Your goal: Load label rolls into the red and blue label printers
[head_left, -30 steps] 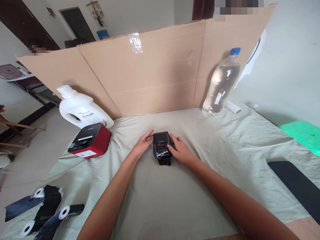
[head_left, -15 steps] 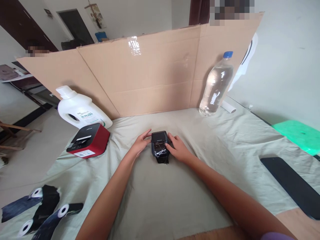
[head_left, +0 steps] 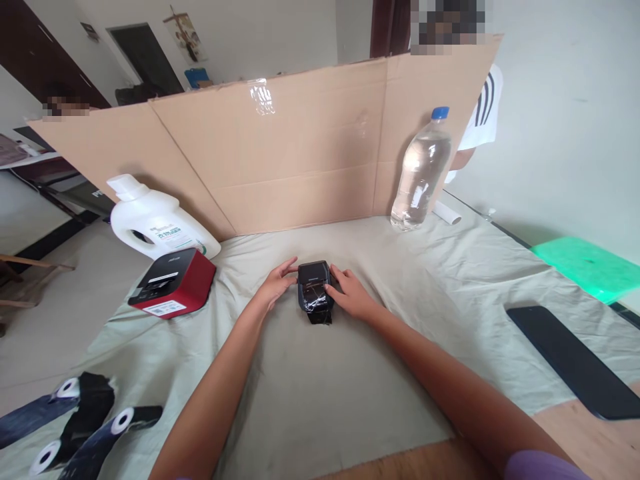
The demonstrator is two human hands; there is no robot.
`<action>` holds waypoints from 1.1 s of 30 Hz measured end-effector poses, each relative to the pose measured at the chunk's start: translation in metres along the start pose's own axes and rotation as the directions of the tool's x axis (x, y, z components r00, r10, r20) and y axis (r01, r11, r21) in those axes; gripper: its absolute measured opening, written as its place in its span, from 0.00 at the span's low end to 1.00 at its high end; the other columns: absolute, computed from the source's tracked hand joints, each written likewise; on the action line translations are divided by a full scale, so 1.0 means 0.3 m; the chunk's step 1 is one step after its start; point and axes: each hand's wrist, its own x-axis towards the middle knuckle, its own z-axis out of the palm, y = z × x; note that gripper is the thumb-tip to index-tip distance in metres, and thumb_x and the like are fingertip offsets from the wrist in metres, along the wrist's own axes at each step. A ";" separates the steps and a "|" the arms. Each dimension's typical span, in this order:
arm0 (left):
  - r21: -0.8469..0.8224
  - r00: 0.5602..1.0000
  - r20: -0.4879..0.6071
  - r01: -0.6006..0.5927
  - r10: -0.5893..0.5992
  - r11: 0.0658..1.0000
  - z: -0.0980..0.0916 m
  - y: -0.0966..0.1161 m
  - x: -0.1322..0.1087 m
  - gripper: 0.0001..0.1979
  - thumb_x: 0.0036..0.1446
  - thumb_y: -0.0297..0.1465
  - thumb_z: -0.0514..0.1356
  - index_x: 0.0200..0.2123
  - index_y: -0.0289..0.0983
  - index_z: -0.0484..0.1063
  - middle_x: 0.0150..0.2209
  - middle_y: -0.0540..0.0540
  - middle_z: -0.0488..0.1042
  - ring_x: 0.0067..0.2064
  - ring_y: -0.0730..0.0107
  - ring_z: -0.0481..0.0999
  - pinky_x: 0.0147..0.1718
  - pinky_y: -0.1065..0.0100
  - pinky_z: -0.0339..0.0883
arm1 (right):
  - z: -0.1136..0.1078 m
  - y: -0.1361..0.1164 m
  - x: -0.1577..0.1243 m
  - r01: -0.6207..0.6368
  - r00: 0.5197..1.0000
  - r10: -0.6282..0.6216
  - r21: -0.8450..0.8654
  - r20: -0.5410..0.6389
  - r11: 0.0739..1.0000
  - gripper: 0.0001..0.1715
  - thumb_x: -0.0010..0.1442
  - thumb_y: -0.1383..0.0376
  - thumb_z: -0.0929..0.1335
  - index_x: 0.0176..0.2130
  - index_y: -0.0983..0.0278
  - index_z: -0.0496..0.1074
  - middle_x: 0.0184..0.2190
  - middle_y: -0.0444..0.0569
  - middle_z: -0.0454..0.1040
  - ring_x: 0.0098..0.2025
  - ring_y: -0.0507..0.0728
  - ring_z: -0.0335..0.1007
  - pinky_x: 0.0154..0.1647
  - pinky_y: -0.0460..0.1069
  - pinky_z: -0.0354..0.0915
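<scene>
A small black printer sits on the pale green cloth in the middle of the table, with a dark shiny strip coming out of its front. My left hand rests against its left side, fingers curled on it. On the other side my right hand holds it, fingertips on its top front edge.
A red and black printer and a white detergent jug stand at the left. A water bottle stands at the back right before a cardboard screen. Dark label rolls lie front left, a black slab and a green lid right.
Both hands stay on the small black printer. My view has drifted right and slightly down, so everything sits a little further left in the picture.
</scene>
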 end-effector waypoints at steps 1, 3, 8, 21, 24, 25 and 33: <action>0.005 1.000 -0.004 -0.001 0.001 1.000 0.000 0.002 -0.001 0.39 0.46 0.24 0.61 0.65 0.37 0.65 0.57 0.40 0.75 0.44 0.67 0.76 0.37 0.71 0.65 | 0.000 0.000 0.000 0.008 1.000 -0.008 0.002 -0.001 1.000 0.32 0.68 0.55 0.61 0.66 0.65 0.57 0.48 0.56 0.73 0.53 0.62 0.63 0.54 0.55 0.61; 0.009 1.000 -0.011 -0.006 0.006 1.000 0.000 0.010 -0.004 0.39 0.46 0.25 0.61 0.65 0.37 0.66 0.56 0.41 0.75 0.42 0.69 0.75 0.35 0.72 0.64 | 0.001 0.001 0.000 0.014 1.000 -0.014 0.008 -0.007 1.000 0.31 0.68 0.55 0.61 0.65 0.64 0.58 0.47 0.55 0.73 0.52 0.62 0.63 0.54 0.55 0.62; -0.009 0.999 0.009 0.052 -0.052 0.999 0.013 0.026 -0.026 0.40 0.46 0.26 0.60 0.66 0.40 0.64 0.59 0.41 0.72 0.26 0.82 0.65 0.23 0.74 0.54 | 0.002 0.002 0.000 -0.004 1.000 0.004 0.012 -0.016 1.000 0.29 0.67 0.55 0.62 0.64 0.63 0.59 0.45 0.55 0.72 0.51 0.62 0.64 0.52 0.55 0.63; -0.005 0.998 -0.055 0.043 -0.044 0.999 0.002 -0.050 -0.043 0.26 0.52 0.33 0.63 0.56 0.37 0.74 0.55 0.39 0.76 0.22 0.80 0.61 0.21 0.73 0.53 | 0.003 0.009 -0.002 0.010 1.000 -0.009 0.027 -0.028 1.000 0.29 0.67 0.55 0.62 0.63 0.62 0.60 0.50 0.55 0.72 0.51 0.61 0.64 0.52 0.54 0.62; 0.223 0.985 -0.058 -0.145 0.161 0.964 0.013 -0.071 -0.077 0.16 0.57 0.34 0.59 0.46 0.37 0.80 0.45 0.42 0.80 0.31 0.69 0.72 0.32 0.68 0.65 | 0.003 0.010 -0.003 0.014 0.999 -0.013 0.029 -0.030 0.999 0.29 0.67 0.55 0.62 0.63 0.63 0.59 0.50 0.56 0.72 0.51 0.61 0.63 0.53 0.54 0.62; 0.323 0.973 -0.033 -0.207 0.230 0.923 0.019 -0.073 -0.093 0.16 0.58 0.32 0.57 0.45 0.38 0.80 0.43 0.43 0.80 0.34 0.66 0.74 0.36 0.66 0.66 | 0.003 0.011 -0.003 0.020 0.999 -0.019 0.028 -0.028 0.999 0.29 0.67 0.55 0.62 0.63 0.63 0.60 0.50 0.56 0.72 0.52 0.61 0.63 0.53 0.54 0.62; 0.897 0.962 0.098 -0.195 0.253 0.397 0.054 -0.048 -0.158 0.25 0.63 0.27 0.50 0.62 0.39 0.69 0.45 0.38 0.75 0.39 0.58 0.77 0.35 0.65 0.65 | 0.004 0.012 0.007 0.035 0.999 -0.035 -0.002 -0.015 0.999 0.29 0.67 0.56 0.62 0.63 0.65 0.62 0.44 0.55 0.73 0.49 0.63 0.63 0.53 0.56 0.62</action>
